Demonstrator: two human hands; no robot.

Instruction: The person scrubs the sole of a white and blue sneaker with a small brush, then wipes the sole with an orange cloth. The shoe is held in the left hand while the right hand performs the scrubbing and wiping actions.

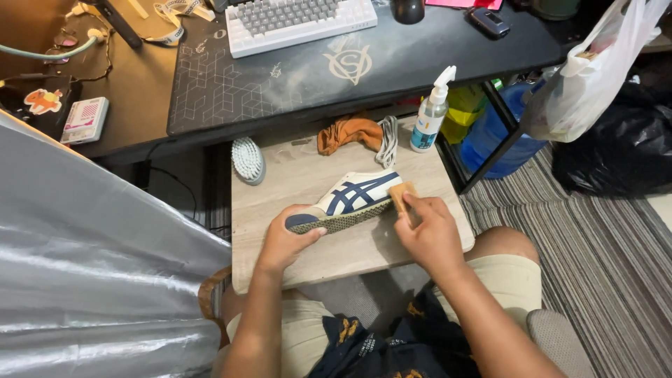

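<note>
A dark desk (140, 98) stands above a small wooden board (308, 175), with striped carpet (602, 266) alongside.

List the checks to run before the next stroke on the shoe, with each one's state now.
1. Left hand pins the shoe at its toe: ok.
2. Right hand holds the tan block against the heel: ok.
3. Shoe lies on the board, sole toward the person: ok.
4. Spray bottle upright, clear of the hands: ok.
5. Brush within reach: ok.
6. Heel clean: cannot tell.
</note>
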